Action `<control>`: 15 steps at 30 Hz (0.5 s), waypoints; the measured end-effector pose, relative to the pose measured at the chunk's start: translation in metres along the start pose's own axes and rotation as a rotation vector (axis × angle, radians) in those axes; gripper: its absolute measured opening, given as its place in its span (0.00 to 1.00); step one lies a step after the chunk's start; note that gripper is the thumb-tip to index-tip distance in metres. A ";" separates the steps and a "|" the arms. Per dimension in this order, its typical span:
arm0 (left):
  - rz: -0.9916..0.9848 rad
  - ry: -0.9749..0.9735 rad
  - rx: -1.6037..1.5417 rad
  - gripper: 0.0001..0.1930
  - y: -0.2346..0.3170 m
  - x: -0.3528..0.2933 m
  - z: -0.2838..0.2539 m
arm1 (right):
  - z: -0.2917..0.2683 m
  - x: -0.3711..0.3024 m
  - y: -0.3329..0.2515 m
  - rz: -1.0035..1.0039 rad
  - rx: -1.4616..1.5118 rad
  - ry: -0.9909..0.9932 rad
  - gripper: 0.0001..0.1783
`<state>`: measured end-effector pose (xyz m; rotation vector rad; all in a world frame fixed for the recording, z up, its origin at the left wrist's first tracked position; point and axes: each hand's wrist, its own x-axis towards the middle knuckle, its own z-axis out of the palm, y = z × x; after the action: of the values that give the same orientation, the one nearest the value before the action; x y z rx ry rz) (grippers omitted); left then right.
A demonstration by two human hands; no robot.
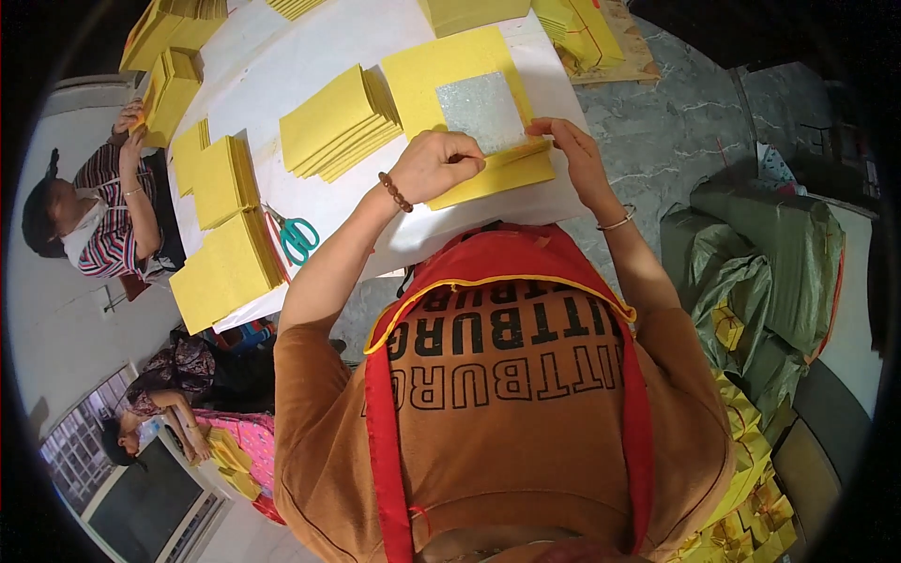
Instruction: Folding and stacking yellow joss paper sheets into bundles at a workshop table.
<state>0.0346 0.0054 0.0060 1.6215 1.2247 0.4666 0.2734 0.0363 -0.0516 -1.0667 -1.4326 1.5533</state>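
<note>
A sheet of yellow paper with a silver square [479,105] on its face lies on a yellow paper stack [427,75]. Its near edge is turned up into a narrow fold [514,152] running between my hands. My left hand [436,169], wearing a brown bead bracelet, is closed on the fold's left end with thumb and bent fingers. At the right end, my right hand [577,158] pinches the fold, a thin bangle on its wrist. Left of the stack sits a fanned pile of yellow folded paper [340,124].
Teal-handled scissors [298,240] lie by more yellow piles [225,267] along the white table's [328,42] left side. One person [113,202] handles yellow paper across the left edge; another [178,385] works further back. Green wrapped bundles [770,253] stand on the right floor.
</note>
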 end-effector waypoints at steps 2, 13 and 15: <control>0.003 0.009 -0.026 0.09 -0.002 0.003 -0.001 | 0.001 0.000 -0.003 0.002 -0.013 -0.001 0.19; -0.044 -0.042 -0.166 0.10 -0.007 0.011 -0.007 | 0.002 0.000 -0.008 0.040 0.017 0.021 0.20; -0.086 -0.059 -0.216 0.09 -0.007 0.011 -0.008 | -0.001 0.000 -0.005 0.043 0.013 0.001 0.20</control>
<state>0.0296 0.0191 0.0001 1.3847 1.1537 0.4759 0.2739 0.0370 -0.0471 -1.0972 -1.4054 1.5895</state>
